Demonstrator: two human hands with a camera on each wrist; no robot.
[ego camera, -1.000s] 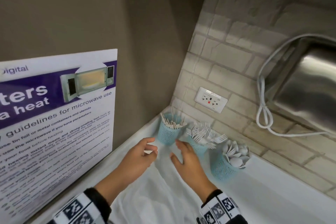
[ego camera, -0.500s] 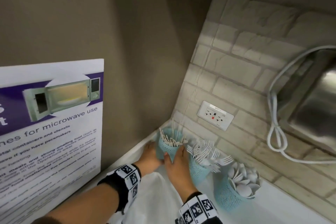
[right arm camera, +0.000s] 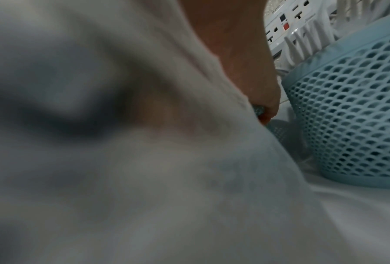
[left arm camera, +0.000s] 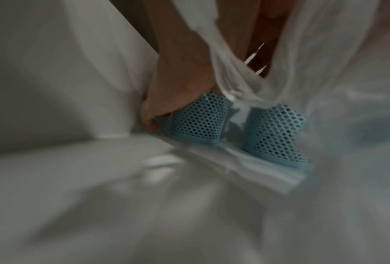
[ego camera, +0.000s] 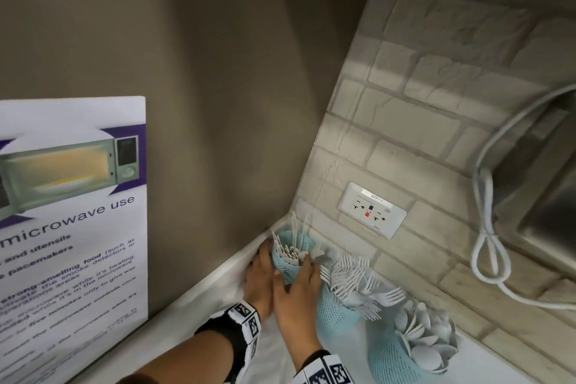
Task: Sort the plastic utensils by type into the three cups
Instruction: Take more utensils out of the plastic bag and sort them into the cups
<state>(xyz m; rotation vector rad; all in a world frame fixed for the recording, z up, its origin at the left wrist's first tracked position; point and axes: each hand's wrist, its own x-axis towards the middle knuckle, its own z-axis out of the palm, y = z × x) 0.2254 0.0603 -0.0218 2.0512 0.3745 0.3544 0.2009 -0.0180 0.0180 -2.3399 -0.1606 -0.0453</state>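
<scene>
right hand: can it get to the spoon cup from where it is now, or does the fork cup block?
Probably yes. The right hand holds the knife cup in the corner; the fork cup stands between it and the spoon cup. The near side of both cups looks free, so it could go around in front.

Both forearms reach to the tabletop's far left corner; left hand [ego camera: 260, 274] and right hand [ego camera: 296, 290] curl inward, side by side.

The person is wearing a black wristband [ego camera: 232, 326] edged with white blocks bearing black square-patterned markers on the left wrist, a matching marker band [ego camera: 324, 372] on the right wrist, and both forearms and hands are showing bare.
</scene>
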